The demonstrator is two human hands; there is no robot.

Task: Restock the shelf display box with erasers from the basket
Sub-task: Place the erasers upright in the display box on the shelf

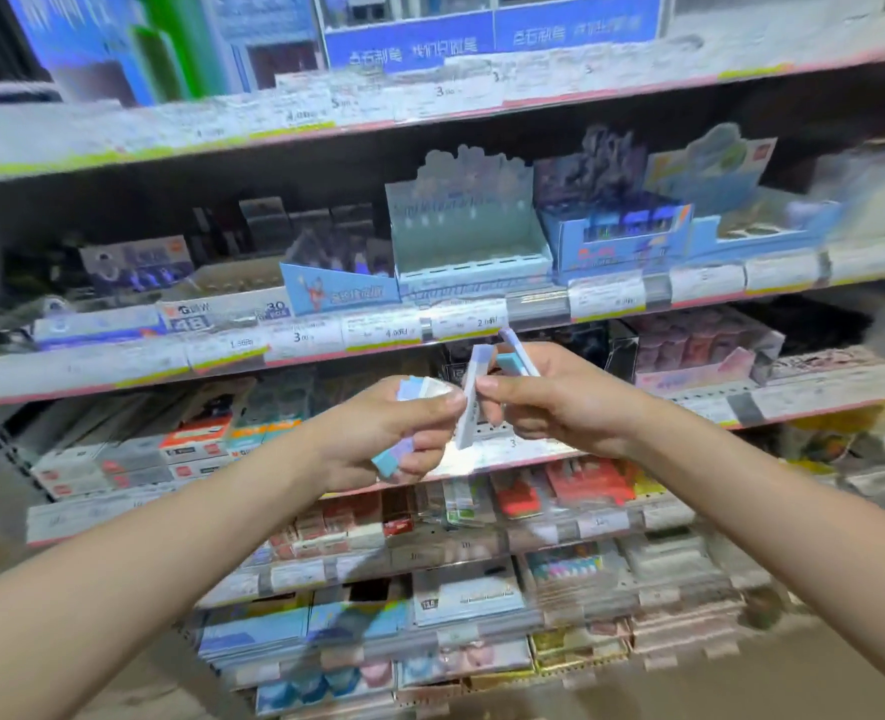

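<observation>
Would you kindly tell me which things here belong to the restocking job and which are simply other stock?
Job:
- erasers in left hand
- erasers in right hand
- empty pale display box

Other stock:
- blue pen box
- pink packs
- red packs

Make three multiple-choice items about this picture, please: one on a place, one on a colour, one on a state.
1. Where does the empty display box stand?
A. on the floor
B. on a shelf above the hands
C. in a basket

2. What colour is that box?
A. pale blue-green
B. red
C. black

3. What is the state of the two hands?
A. both empty
B. only the left holds something
C. both hold erasers

Key: 1 B, it sits on the shelf higher than both hands. 2 A, its walls and back card are pale blue-green. 3 C, the left hand grips several erasers and the right hand holds more.
</observation>
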